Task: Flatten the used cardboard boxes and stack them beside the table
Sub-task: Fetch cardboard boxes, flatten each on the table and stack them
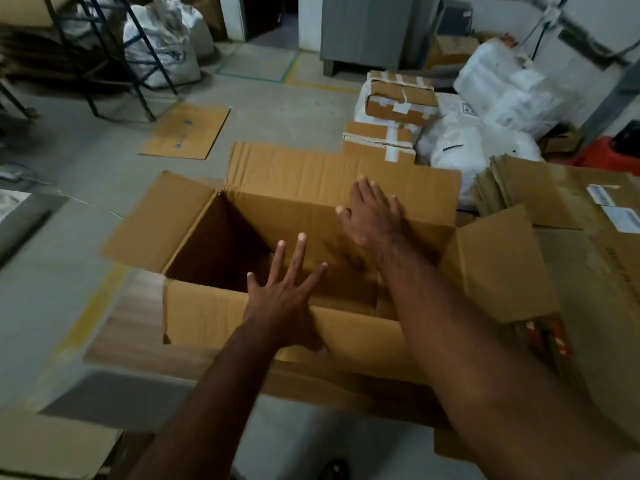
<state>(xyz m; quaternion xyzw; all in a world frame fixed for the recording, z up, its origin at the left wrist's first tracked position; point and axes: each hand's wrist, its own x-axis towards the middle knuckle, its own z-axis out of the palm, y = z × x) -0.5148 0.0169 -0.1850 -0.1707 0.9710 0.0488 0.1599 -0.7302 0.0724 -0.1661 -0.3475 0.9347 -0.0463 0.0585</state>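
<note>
I am looking down at a big open cardboard box (311,209) standing mouth-up right in front of me, all four flaps folded outward. It is sitting on a wooden table (135,317), whose bare edge is showing at the box's left side.

My left hand (282,299) is hovering over the near edge of the box with its fingers spread wide and straight — it is gripping nothing, and I cannot tell whether the palm is touching the near flap. My right hand (375,216) is reaching across the opening with fingers straight and slightly fanned, lying flat against the far wall of the box, just below the raised far flap.

To the right, just beside the box, a stack of flattened cardboard (540,188) is lying with white labels on its top sheet. Beyond the box, two taped parcels (398,98) are sitting on and against white plastic sacks (502,88). A single flat cardboard sheet (187,131) is lying on the grey floor to the left — well apart from the box — near a dark metal frame (114,53) and another white sack (162,43).
</note>
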